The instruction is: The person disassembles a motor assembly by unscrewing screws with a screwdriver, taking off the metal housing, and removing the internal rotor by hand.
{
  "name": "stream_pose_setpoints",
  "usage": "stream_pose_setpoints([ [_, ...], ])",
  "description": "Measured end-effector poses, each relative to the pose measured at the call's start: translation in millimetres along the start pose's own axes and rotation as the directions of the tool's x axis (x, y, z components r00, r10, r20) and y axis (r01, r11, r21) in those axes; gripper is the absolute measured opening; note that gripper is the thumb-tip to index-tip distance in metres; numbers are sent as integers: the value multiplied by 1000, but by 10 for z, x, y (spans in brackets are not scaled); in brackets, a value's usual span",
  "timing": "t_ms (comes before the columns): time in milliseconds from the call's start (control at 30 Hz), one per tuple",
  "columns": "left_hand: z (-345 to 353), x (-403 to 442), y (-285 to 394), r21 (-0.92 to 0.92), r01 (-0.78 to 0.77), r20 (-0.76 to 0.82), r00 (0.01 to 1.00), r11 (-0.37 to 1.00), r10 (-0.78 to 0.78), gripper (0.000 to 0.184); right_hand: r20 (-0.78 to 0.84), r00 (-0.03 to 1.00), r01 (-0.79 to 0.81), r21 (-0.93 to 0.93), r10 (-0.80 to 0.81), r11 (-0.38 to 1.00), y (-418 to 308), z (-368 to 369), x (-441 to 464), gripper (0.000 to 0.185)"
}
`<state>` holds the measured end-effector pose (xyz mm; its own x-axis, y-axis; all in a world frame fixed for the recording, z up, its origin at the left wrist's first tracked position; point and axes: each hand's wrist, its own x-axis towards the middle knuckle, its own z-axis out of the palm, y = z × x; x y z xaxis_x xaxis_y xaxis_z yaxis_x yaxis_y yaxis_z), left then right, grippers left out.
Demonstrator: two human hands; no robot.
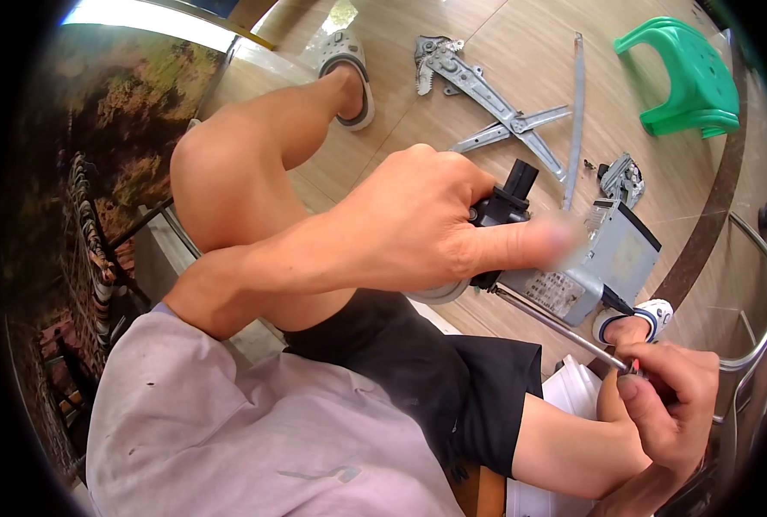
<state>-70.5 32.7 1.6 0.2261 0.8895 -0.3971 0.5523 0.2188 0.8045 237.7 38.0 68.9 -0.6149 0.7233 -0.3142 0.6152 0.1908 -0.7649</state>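
My left hand [427,220] is wrapped round a black and silver motor part [500,207], its thumb stretched across the top. Fingers curled, my right hand [672,396] grips a screwdriver at the lower right. The screwdriver's metal shaft [556,326] runs up and left to the underside of the motor part, where its tip is hidden. Just beyond my left thumb is a grey metal box [620,250] with a label on its near side. A black pointed piece [618,300] lies against the box's lower corner.
On the tiled floor lie a scissor-shaped metal frame [495,112], a long metal strip [577,112] and a small metal mechanism [622,181]. A green stool [681,77] stands at the upper right. A white bucket [570,388] is beside my leg, and metal chair legs [758,345] are at the right edge.
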Motion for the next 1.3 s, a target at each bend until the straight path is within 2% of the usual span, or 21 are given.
stream_pose_setpoints([
  [33,7,10,-7,41,-4,0,1000,999,4,71,-61,991,108,-124,-116,986,10,27,16,28],
  [133,31,20,9,-32,-8,-40,999,999,7,73,-206,952,164,-271,-224,948,18,133,11,30],
  [200,-3,27,25,-46,75,26,997,996,-74,57,-245,954,122,-216,-174,969,59,158,-12,35],
  [267,-41,28,76,-77,135,72,989,988,-129,49,-222,967,98,-126,-124,987,65,106,-21,38],
  [333,-71,4,148,-127,177,93,982,976,-166,49,-127,988,87,2,-86,996,27,-38,0,42],
  [400,-80,-2,182,-138,146,83,987,980,-136,48,-332,934,-10,352,135,936,-83,52,-74,46],
  [433,-84,-5,196,-144,131,76,990,981,-121,48,-366,911,-13,437,191,899,-86,37,-103,45],
  [533,-74,-2,232,-240,100,53,995,966,-90,48,-363,890,-21,571,275,821,36,-63,-112,41],
  [633,-107,9,232,-247,88,36,996,965,-82,48,-395,870,60,678,294,733,110,48,-47,34],
  [700,-108,7,233,-272,57,4,998,961,-58,49,-331,882,-26,677,335,736,70,26,-17,32],
  [767,-107,13,233,-286,49,-8,999,957,-53,48,-196,863,-277,585,465,762,-83,-112,-50,32],
  [800,-108,16,231,-287,55,-7,998,956,-59,48,-210,821,-359,532,531,767,-162,-117,-54,33],
  [900,-18,32,198,-279,-2,-74,997,960,-19,58,-325,840,-286,415,435,863,-127,-80,-83,37],
  [933,19,40,188,-274,-35,-106,994,961,6,63,-337,826,-272,463,451,844,-110,-102,-91,46],
  [1033,49,56,181,-311,-59,-117,993,949,23,61,-495,834,-38,390,244,920,37,-45,-131,57],
  [1067,38,56,194,-352,-37,-94,996,935,4,56,-525,799,-53,423,293,904,49,-30,-139,68],
  [1133,-19,53,253,-428,2,-49,999,904,-25,46,-523,830,49,415,194,909,112,0,-138,64],
  [1167,-46,53,289,-449,-3,-53,998,894,-23,46,-525,839,102,408,142,907,127,0,-136,62],
  [1233,-96,51,356,-489,-14,-63,998,872,-19,47,-485,844,152,625,228,766,62,-14,-108,57],
  [1300,-121,39,380,-447,-61,-101,995,893,18,49,-474,843,191,705,253,683,20,-12,-81,53],
])
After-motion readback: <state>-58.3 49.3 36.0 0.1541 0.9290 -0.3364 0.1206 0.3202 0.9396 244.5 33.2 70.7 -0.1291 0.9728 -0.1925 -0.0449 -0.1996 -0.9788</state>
